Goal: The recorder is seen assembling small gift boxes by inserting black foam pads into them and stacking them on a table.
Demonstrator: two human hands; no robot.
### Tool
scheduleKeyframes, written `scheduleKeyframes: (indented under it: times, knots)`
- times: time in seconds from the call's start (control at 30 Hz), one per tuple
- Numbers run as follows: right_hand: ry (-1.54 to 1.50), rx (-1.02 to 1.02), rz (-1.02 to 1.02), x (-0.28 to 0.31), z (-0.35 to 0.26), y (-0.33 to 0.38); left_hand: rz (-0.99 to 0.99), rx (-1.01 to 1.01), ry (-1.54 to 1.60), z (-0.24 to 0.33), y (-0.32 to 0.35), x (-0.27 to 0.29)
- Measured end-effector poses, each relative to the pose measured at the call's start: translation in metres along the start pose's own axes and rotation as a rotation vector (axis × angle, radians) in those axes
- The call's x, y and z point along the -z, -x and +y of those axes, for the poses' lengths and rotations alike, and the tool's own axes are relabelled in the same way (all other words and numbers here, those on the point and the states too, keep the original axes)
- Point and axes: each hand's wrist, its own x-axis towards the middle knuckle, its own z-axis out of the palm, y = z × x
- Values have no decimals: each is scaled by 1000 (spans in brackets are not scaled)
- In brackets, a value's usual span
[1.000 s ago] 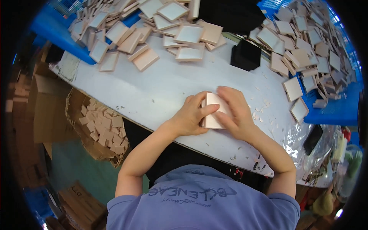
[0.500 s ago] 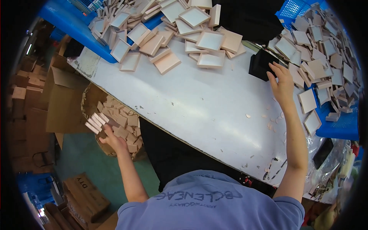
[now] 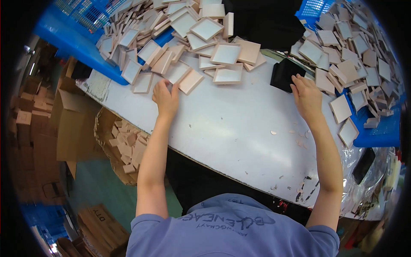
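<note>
With stack gone from left hand (image 3: 166,96) | now on pink tray (image 3: 191,81), fingers spread | right hand (image 3: 306,96) open at black tray (image 3: 286,74), both on worktop (image 3: 222,128).

Bright, even overhead light fills the white table (image 3: 222,128), with only soft shadows under both forearms. Fisheye bending curves the table's edges, and a black rim rings the frame. The far-left boxes (image 3: 25,124) sit dimmer and slightly blurred.

White worktable (image 3: 222,128), teal floor (image 3: 92,188) w/ cardboard boxes (image 3: 70,124) at left.
</note>
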Motion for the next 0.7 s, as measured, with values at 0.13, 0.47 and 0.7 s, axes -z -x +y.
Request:
scheduleKeyframes:
  times: [0.13,0.47,0.7]
  knots:
    - [20,15,31,-6,1,-8,-108,-235,-64,25,23,-3]
    - [11,-1,66,-8,-1,-11,12,-112,99,49,-4,-14]
    - [-457,-426,279,-7,12,-12,-6,-265,336,55,44,4]
